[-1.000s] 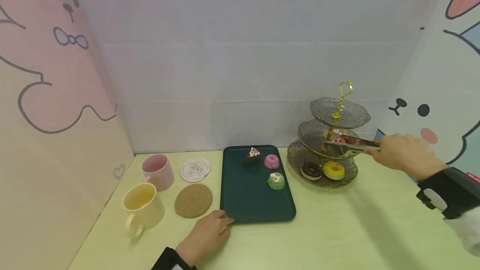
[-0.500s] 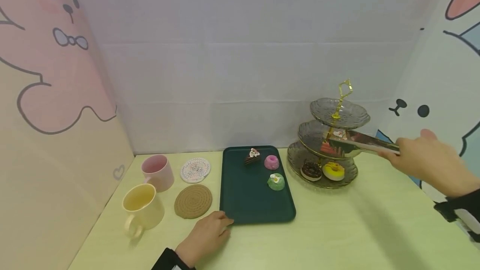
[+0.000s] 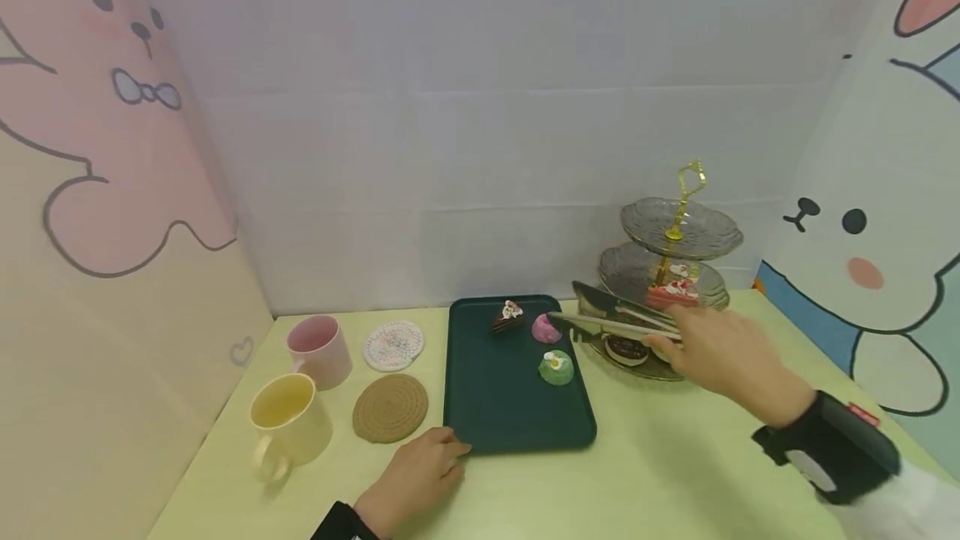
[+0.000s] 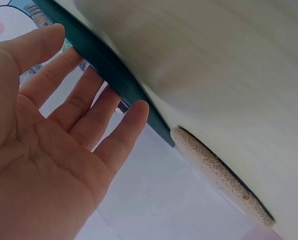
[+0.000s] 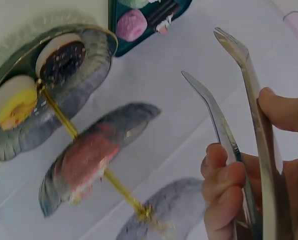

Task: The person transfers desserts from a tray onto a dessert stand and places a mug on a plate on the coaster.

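My right hand [image 3: 731, 361] holds metal food tongs [image 5: 254, 115]. In the right wrist view their tips stand apart with nothing between them. The head view shows the tongs pointing left, in front of a three-tier glass stand [image 3: 678, 227] and overlapping the tray's right edge. A red cake slice [image 3: 670, 296] sits on the middle tier; a chocolate doughnut [image 5: 64, 62] and a yellow one [image 5: 16, 102] lie on the bottom tier. My left hand [image 3: 420, 473] touches the near left corner of a dark green tray [image 3: 510, 419], its fingers extended along the rim in the left wrist view.
On the tray are a chocolate cake slice [image 3: 509, 315], a small pink doughnut [image 3: 545, 329] and a green cake [image 3: 556, 368]. To its left lie a woven coaster [image 3: 390, 408] and a white beaded one [image 3: 393, 346], beside a pink mug [image 3: 321, 352] and a yellow mug [image 3: 292, 423].
The right hand first drew the tongs slightly right at the middle tier, then swung them left and out of the stand toward the tray. The left hand stays at the tray corner.
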The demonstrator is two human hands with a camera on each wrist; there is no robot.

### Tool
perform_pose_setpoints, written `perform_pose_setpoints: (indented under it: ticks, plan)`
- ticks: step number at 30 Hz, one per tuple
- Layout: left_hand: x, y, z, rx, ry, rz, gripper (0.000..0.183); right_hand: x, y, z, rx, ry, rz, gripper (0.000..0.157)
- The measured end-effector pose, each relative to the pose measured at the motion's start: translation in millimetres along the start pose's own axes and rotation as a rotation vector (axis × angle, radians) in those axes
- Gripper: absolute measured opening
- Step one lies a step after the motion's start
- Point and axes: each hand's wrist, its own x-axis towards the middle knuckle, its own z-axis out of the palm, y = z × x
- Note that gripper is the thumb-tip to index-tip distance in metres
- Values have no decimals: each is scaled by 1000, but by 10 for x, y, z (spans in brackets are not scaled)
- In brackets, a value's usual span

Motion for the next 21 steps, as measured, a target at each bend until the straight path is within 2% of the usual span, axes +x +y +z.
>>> perform_pose_setpoints:
  ticks: [5, 10, 15, 21]
  plan:
    - [-11, 6, -11, 6, -20, -16, 24, 396, -305, 506, 4, 42, -92, 38]
    - [-11, 18, -27, 23, -32, -3, 23, 741, -454, 880, 34, -12, -100, 34]
    - [-8, 29, -11, 41, -8, 37, 22, 941, -503, 1006, 46, -52, -78, 33]
    - [-25, 5, -16, 48, 12, 44, 23, 1055, -532, 1047, 33, -38, -73, 34]
